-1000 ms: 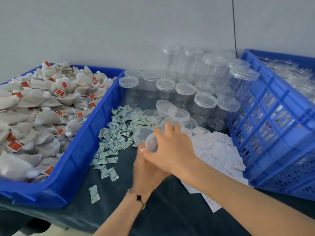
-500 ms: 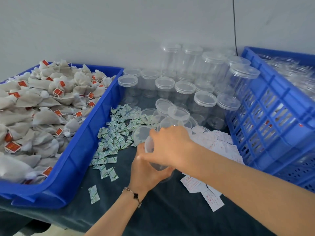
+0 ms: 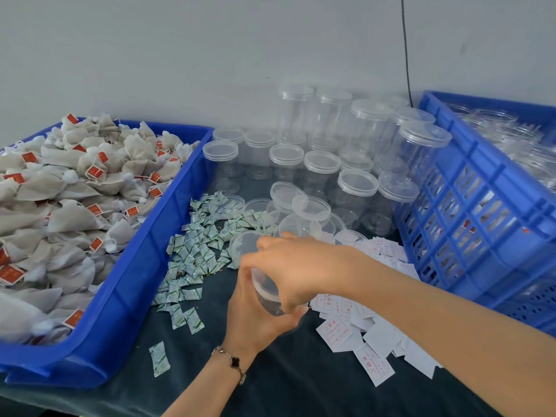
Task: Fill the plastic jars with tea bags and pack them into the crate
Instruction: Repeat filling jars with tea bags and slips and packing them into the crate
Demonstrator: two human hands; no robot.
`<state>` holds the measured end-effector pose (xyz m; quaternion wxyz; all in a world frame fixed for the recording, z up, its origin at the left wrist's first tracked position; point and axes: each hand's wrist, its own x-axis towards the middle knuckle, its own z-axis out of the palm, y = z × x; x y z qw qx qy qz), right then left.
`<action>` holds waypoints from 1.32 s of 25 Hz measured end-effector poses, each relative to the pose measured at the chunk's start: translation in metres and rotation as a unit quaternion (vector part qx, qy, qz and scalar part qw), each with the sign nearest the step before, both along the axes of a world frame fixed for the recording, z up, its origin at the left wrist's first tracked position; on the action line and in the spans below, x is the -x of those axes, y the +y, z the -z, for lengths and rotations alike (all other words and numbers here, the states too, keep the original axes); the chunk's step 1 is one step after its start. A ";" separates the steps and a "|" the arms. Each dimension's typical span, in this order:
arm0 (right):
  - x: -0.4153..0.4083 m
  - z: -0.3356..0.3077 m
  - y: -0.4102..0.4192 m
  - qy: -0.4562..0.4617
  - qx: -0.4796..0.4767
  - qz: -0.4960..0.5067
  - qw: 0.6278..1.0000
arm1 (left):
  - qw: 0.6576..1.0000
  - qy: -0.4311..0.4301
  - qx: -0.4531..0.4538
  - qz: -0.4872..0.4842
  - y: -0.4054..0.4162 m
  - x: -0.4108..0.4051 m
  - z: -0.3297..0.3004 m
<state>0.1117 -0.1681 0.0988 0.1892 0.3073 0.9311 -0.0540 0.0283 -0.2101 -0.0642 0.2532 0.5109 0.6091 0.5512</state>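
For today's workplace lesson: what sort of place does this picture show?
Probably a small hand-packing workshop: a blue plastic tray heaped with tagged beige tea bags, rows of clear lidded plastic jars, and a blue slotted plastic crate.

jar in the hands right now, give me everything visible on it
A small clear plastic jar, round, tilted between both hands over the dark table. The left hand cups its base from below; the right hand grips its upper end, hiding the top. Whether a lid is on cannot be told. It looks empty.
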 end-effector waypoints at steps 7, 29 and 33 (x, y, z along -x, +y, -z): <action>-0.027 -0.023 0.053 0.324 -0.047 0.131 0.936 | 0.999 0.013 -0.030 0.012 0.000 0.000 0.007; 0.144 -0.007 0.083 0.373 -0.007 0.048 0.927 | 0.962 -0.013 -0.047 -0.270 0.028 0.089 -0.037; 0.201 -0.006 0.099 0.317 -0.011 0.000 0.948 | 0.968 0.008 -0.003 -0.251 0.049 0.093 -0.039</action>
